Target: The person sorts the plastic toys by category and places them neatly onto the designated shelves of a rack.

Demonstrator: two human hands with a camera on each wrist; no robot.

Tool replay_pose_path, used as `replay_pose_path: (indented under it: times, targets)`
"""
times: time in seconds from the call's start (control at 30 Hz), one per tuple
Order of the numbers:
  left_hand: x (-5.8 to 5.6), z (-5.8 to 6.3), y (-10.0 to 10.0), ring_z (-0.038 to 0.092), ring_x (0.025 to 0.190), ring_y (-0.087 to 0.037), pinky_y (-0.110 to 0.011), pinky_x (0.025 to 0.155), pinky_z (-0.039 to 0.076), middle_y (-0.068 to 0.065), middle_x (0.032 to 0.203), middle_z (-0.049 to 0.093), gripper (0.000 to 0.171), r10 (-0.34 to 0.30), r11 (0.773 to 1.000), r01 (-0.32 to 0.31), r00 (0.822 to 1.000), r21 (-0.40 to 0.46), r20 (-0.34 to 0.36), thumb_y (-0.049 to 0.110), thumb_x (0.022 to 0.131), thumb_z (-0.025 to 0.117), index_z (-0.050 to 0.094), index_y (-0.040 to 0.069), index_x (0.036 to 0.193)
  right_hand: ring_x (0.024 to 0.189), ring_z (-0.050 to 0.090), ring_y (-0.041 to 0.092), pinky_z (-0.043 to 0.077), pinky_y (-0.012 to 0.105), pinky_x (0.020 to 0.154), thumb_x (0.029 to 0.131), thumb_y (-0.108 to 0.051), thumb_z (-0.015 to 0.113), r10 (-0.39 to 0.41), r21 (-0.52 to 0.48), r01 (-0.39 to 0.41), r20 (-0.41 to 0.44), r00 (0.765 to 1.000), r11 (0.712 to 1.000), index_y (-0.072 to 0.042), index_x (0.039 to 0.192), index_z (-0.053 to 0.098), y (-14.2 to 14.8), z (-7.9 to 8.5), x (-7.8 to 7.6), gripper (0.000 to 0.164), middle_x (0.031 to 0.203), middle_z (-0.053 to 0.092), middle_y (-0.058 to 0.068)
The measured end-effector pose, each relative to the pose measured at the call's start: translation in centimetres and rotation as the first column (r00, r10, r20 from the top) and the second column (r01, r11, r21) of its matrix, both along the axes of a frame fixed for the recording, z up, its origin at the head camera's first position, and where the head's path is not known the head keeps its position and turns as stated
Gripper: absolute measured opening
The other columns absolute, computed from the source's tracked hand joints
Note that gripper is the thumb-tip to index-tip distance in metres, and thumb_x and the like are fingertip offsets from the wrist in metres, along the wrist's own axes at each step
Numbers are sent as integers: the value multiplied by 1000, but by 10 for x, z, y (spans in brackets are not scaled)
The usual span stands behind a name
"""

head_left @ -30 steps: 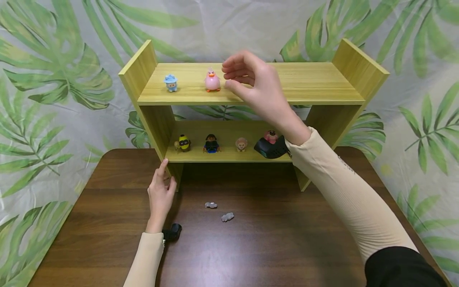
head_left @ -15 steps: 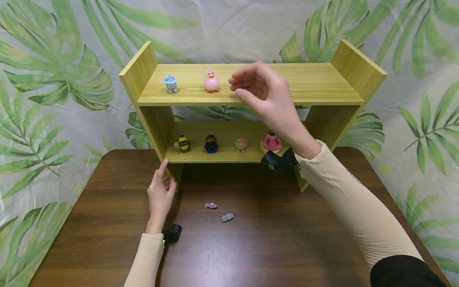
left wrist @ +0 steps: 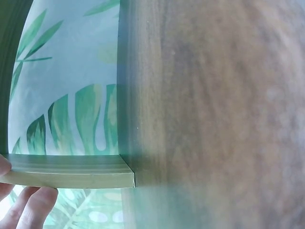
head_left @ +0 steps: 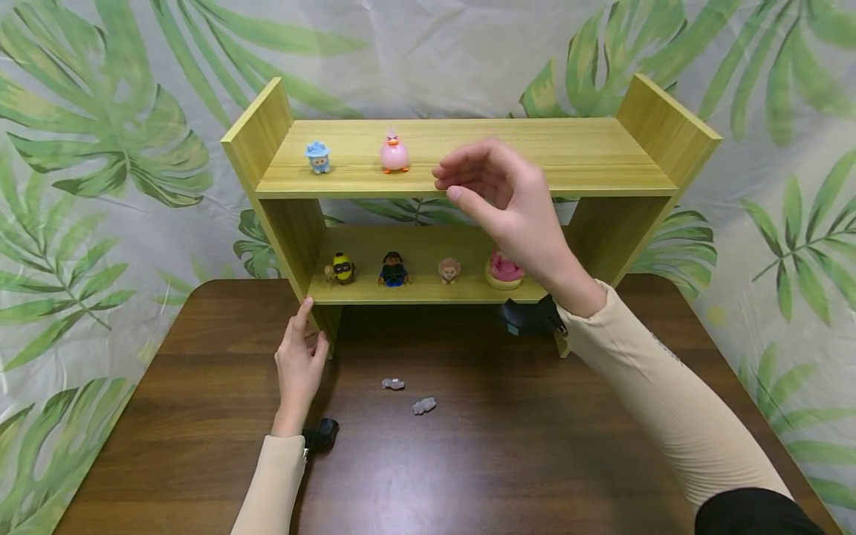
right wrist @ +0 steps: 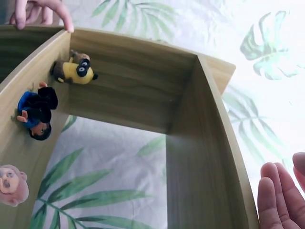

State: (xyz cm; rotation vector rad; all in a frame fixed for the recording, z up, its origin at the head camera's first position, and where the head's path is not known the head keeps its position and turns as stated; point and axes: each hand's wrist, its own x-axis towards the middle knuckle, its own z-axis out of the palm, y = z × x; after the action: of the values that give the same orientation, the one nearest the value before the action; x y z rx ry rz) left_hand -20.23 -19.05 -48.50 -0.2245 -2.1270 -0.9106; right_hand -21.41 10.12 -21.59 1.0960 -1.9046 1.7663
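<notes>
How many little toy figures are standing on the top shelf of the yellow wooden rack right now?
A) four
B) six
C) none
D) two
D: the head view shows just a blue figure and a pink figure on the top shelf; the other four figures sit on the lower shelf.

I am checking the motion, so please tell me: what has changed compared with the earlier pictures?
The right hand, empty, came down and slightly right, away from the pink bird. The left hand stays at the shelf foot; the figures did not move.
</notes>
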Motion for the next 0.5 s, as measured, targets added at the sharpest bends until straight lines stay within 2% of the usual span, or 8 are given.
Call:
replay_pose_path:
  times: [0.2,0.5]
  targets:
    - [0,-1,0,63,82,-32,-42,54,56,-18,95,55,75,-1,1000,1,1000,-2,2,-11,84,57,35,29,144,97,62,27,51,36,87,88,9,59,11,18,-11,-14,1000,1000,9,108,59,3,-8,3,20,103,64,17]
    - [0,0,-1,62,81,-32,-41,55,56,-18,93,54,72,-1,1000,1,1000,-3,9,-10,85,57,36,28,143,96,62,30,52,37,83,88,10,58,38,21,-37,-22,999,999,9,108,58,4,-29,8,20,104,65,18]
